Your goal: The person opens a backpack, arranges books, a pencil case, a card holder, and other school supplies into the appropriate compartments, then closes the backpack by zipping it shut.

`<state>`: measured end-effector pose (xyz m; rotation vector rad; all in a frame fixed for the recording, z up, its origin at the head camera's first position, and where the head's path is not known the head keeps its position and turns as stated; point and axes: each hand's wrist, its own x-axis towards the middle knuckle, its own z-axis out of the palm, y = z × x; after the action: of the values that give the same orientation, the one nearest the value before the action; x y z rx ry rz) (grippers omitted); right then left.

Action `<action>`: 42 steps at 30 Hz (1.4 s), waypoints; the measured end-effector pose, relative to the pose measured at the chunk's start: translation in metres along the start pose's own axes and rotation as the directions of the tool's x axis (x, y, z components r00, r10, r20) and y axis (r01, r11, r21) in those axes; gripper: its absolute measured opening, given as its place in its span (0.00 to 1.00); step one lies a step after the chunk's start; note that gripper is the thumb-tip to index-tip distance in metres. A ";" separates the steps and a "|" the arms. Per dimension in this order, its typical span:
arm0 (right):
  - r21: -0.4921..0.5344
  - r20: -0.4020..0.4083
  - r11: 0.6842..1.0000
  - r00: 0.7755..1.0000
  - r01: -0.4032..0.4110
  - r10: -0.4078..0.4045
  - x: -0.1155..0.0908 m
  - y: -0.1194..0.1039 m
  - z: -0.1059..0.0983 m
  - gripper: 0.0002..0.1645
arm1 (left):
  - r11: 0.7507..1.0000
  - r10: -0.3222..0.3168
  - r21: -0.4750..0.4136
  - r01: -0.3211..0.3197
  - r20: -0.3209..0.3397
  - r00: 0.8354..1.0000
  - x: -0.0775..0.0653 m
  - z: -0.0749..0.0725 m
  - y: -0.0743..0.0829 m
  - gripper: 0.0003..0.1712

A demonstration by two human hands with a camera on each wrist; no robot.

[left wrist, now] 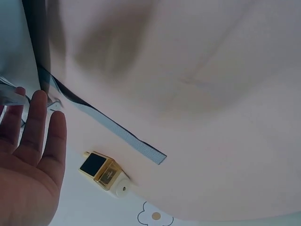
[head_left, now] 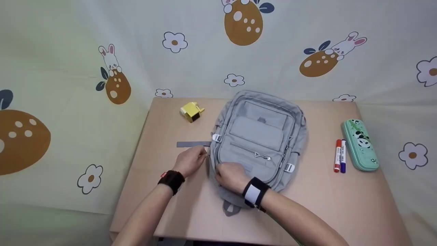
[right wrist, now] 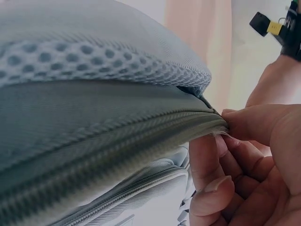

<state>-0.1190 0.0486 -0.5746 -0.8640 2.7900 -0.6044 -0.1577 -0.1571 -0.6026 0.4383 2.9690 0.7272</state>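
Head view: pinching bag at its eight o'clock with right hand; cannot tell grip of left hand, near nine o'clock.

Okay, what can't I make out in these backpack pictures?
Head view: insides of the grey backpack and the green case, hidden by their covers.
Head view: print on the red marker, too small to read.
Left wrist view: part of the left hand, cut off by the left edge.
Right wrist view: part of the right hand, cut off by the right edge.
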 end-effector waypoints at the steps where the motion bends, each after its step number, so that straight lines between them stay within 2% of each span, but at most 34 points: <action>1: 0.002 -0.002 1.000 1.000 0.000 0.000 0.000 0.000 0.000 0.16 | 1.000 0.004 0.009 -0.004 -0.008 1.000 0.003 0.000 0.000 0.03; 5: 0.021 -0.001 1.000 1.000 -0.007 0.007 -0.002 0.000 -0.002 0.17 | 1.000 -0.017 0.017 0.018 -0.011 1.000 0.015 0.000 -0.001 0.03; 11: 0.036 0.001 0.999 1.000 -0.006 0.006 -0.003 0.000 -0.002 0.17 | 0.995 -0.100 -0.009 0.100 0.029 0.995 0.033 0.000 -0.004 0.03; 17: 0.058 0.003 0.998 1.000 -0.001 0.001 -0.003 0.000 0.000 0.16 | 0.994 -0.103 -0.030 0.104 0.033 0.994 0.042 -0.001 -0.010 0.04; 21: 0.081 0.021 0.997 1.000 -0.008 0.007 -0.002 0.002 0.001 0.13 | 0.993 -0.099 -0.057 0.100 0.026 0.995 0.041 -0.001 -0.011 0.03; 24: 0.094 0.040 0.995 0.999 -0.024 0.020 0.001 0.004 0.000 0.11 | 0.984 -0.102 -0.143 0.106 0.038 0.994 0.040 0.000 -0.010 0.03; 28: 0.130 0.048 0.989 0.997 -0.074 0.068 0.005 0.007 -0.006 0.16 | 0.944 -0.106 -0.309 0.119 0.059 0.993 0.039 0.006 -0.008 0.04; 30: 0.149 0.044 0.983 0.994 -0.104 0.098 0.008 0.009 -0.010 0.19 | 0.925 -0.107 -0.361 0.122 0.061 0.992 0.039 0.008 -0.005 0.04; 32: 0.160 0.037 0.979 0.991 -0.129 0.125 0.009 0.011 -0.013 0.20 | 0.915 -0.098 -0.387 0.115 0.062 0.993 0.037 0.010 -0.002 0.04; 35: 0.136 0.033 0.977 0.986 -0.164 0.161 0.009 0.017 -0.016 0.20 | 0.914 -0.058 -0.399 0.080 0.066 0.996 0.033 0.012 0.006 0.04; 42: 0.057 0.047 0.977 0.978 -0.207 0.204 0.004 0.028 -0.020 0.28 | 0.897 0.013 -0.439 0.059 0.159 0.987 0.020 0.018 0.024 0.05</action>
<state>-0.1419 0.0739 -0.5682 -0.5596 2.7605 -0.6267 -0.1684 -0.1232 -0.6068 0.4018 2.5440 1.2590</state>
